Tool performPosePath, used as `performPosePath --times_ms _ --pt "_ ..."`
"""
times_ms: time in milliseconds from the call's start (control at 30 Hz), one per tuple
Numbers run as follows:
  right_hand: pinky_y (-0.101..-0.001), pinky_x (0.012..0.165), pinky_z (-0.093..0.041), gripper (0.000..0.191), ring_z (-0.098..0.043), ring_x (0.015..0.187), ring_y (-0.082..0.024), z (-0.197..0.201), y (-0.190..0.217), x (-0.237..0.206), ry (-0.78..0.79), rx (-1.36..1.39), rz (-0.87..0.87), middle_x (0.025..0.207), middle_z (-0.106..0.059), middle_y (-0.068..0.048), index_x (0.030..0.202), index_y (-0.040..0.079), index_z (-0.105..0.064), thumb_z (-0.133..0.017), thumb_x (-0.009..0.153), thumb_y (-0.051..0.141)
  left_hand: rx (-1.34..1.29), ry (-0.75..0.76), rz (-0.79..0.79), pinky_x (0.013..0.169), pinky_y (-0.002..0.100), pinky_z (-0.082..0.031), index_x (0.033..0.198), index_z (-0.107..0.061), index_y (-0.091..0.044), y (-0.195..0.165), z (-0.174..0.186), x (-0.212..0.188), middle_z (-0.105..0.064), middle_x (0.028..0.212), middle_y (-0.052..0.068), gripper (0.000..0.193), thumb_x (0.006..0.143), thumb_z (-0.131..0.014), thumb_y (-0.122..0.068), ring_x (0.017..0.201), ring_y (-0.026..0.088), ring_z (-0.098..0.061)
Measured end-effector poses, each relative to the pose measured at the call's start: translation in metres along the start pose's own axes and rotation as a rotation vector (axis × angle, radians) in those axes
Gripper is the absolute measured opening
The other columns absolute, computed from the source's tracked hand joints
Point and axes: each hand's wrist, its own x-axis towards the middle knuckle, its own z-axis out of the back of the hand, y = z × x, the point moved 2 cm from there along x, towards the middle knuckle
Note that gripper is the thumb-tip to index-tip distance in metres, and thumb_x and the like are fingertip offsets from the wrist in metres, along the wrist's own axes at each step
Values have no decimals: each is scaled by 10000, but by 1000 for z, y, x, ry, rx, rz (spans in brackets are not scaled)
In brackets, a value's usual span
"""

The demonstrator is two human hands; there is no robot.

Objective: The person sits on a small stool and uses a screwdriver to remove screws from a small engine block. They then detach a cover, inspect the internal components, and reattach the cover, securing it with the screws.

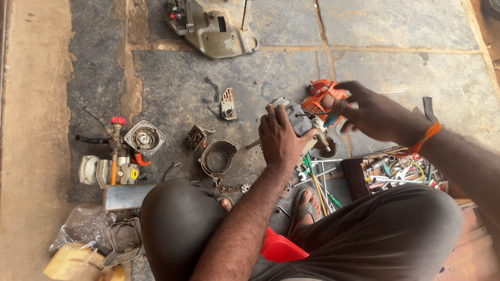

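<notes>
At frame centre your left hand (281,138) clamps the grey engine block (299,122) on the stone floor (219,78); your right hand (364,112) pinches a screwdriver (325,115) against it. Next, seat the tip squarely.

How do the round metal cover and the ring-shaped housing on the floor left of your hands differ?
The round cover is silver and filled, with a hub at its centre; the ring housing is darker and hollow, showing floor through it. The cover lies farther left, the housing nearer the left hand. Both lie flat, untouched.
</notes>
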Motion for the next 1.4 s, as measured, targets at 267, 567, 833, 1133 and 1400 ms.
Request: performPosePath --times_ms 267,567,833,1133,1400 --pt "-380 920 -618 691 -756 936 -225 -5 -8 -27 -207 -1319 720 1195 -680 -72 1551 203 -481 -589 923 470 -1 55 20 1042 550 -491 1422 -364 34 0 -3 0 -434 1432 318 1152 687 -850 -709 1240 441 -548" --pt "-415 691 -598 476 -768 703 -264 -1 -8 10 -6 135 -249 920 -802 -207 1384 135 -603 -523 1028 442 0 49 34 1059 547 -486 1422 -378 25 1 1 -1 -454 1428 293 1142 680 -862 -696 1232 429 -561" --pt "-387 1087 -544 689 -680 1257 -229 4 -4 -33 -358 -1342 922 1539 -525 -7 1510 273 -438 -593 863 451 4 79 39 1070 553 -474 1434 -350 16 3 -3 2 -432 1434 300 1144 696 -845 -704 1253 433 -544" --pt "-367 827 -619 562 -767 800 -228 -5 38 -12 87 -685 -187 1005 -815 -120 1623 246 -294 -408 1123 475 -12 -13 16 1064 553 -479 1416 -379 35 0 0 1 -443 1429 300 1164 657 -873 -696 1235 435 -550" --pt "-431 872 -617 875 -736 989 -298 2 11 -22 -130 -933 462 1518 -510 -162 1583 172 -316 -578 875 613 14 -39 -10 1021 551 -491 1391 -386 32 -2 2 -1 -444 1394 307 1147 650 -873 -697 1204 435 -554"
